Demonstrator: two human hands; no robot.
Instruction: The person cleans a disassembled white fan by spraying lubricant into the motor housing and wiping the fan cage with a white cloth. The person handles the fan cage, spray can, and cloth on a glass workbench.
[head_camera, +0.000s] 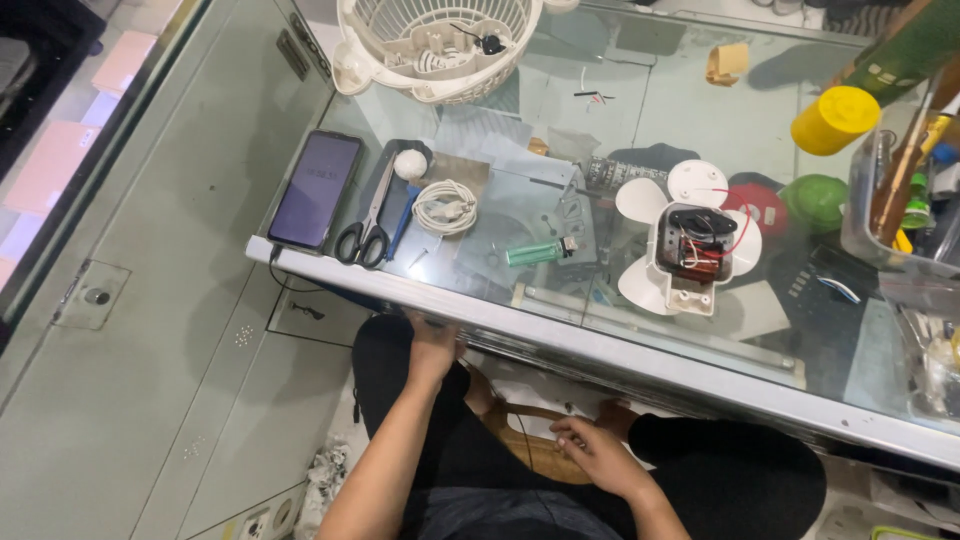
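Nearest the camera, the right hand (598, 452) is seen resting low between the knees, fingers curled loosely over a brown wooden stool seat (535, 450); whether anything is gripped cannot be told. The left hand (432, 348) is raised to the metal front edge of the counter (640, 362), its fingertips hidden beneath the rim, so its grasp cannot be told either. Open floor is left to the left of the legs.

On the glass just behind the edge, a dark phone (315, 188) is laid at the left corner, with black-handled scissors (367, 228) beside it, then a coiled white cable (445, 206) and a green lighter (538, 253). A white fan motor unit (690, 248) with blades is placed right of centre, clear glass around it. Farther back, a white fan grille (435, 45) and a yellow cap (834, 119) are seen.
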